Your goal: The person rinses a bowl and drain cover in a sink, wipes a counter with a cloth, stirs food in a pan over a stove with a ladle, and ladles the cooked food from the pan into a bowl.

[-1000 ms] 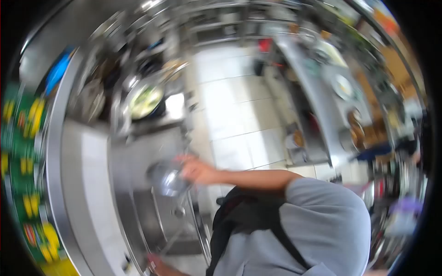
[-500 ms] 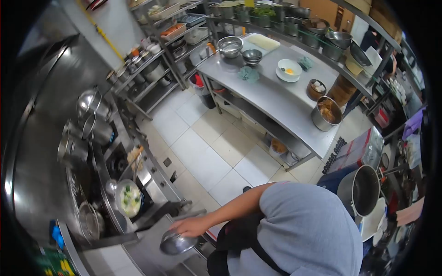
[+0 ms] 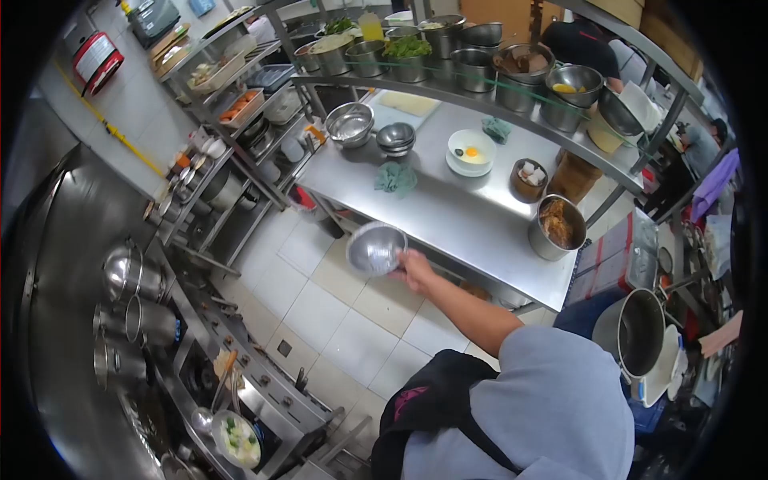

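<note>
Gripping by its rim: one round metal bowl (image 3: 370, 250), right hand (image 3: 414, 270), fingers pinched over the edge nearest the arm. Bowl held above the tiled floor (image 3: 352, 332), near the long edge of the steel table (image 3: 456, 214), its inside facing up toward the camera; blurred, contents cannot be told. Left hand: out of view, state cannot be told.

Steel table, vessels:
- Wide metal bowl (image 3: 350, 126), beside a stack of small metal bowls (image 3: 396, 138).
- White bowl (image 3: 470, 168): a yellow-orange round and a small dark item.
- Round brown container (image 3: 527, 194): white pieces.
- Deep metal pot (image 3: 549, 246), near the table's end: orange-brown food.
- Two green cloths, one near the stacked bowls, one behind the white bowl.

Shelf above, selected:
- Metal container (image 3: 410, 74): green leaves.
- Wide-rimmed metal bowl (image 3: 524, 78): brown pieces.
- Metal bowl (image 3: 576, 98): something yellow.
- Clear bottle (image 3: 370, 26): yellow liquid.

Stove (image 3: 290, 408):
- Pan (image 3: 218, 442): white and green pieces.

Far right:
- One large deep pot (image 3: 632, 334), mouth tilted toward the camera.
</note>
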Demonstrator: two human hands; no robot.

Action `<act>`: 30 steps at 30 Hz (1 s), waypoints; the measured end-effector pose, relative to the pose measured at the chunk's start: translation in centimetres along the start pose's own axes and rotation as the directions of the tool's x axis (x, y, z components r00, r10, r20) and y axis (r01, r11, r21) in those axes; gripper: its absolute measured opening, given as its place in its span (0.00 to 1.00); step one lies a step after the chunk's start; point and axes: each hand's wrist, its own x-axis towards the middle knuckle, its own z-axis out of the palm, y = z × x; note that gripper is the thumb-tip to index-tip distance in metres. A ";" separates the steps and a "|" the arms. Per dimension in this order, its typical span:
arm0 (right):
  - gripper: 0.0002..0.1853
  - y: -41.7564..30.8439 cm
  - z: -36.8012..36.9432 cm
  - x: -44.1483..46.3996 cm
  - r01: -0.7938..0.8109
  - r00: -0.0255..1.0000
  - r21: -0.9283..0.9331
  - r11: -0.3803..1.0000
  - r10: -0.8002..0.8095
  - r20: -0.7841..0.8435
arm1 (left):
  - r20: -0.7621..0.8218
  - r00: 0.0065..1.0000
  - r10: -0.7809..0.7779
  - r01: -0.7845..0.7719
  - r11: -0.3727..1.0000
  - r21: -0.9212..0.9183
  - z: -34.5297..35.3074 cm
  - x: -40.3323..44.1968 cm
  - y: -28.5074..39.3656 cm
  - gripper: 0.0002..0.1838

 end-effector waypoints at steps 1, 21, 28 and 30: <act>0.12 -2.5 0.8 2.4 0.094 0.995 0.042 0.995 -0.093 -0.023 | 0.016 1.000 0.009 -0.009 1.000 0.002 0.0 1.1 0.7 0.16; 0.27 -4.9 0.8 19.1 -0.124 0.987 -0.774 0.621 0.158 -0.032 | 0.381 0.884 0.270 -0.321 0.944 0.077 -8.9 37.0 14.8 0.15; 0.23 16.3 -23.3 0.2 -0.158 0.985 -0.948 -0.275 0.017 -0.169 | 0.673 0.543 0.501 -0.777 0.604 0.177 -2.9 48.8 32.7 0.14; 0.22 14.6 -21.2 -8.5 -0.765 0.483 -0.316 0.561 0.176 -0.858 | 0.777 0.455 0.434 -0.849 0.474 0.233 1.6 51.4 38.7 0.18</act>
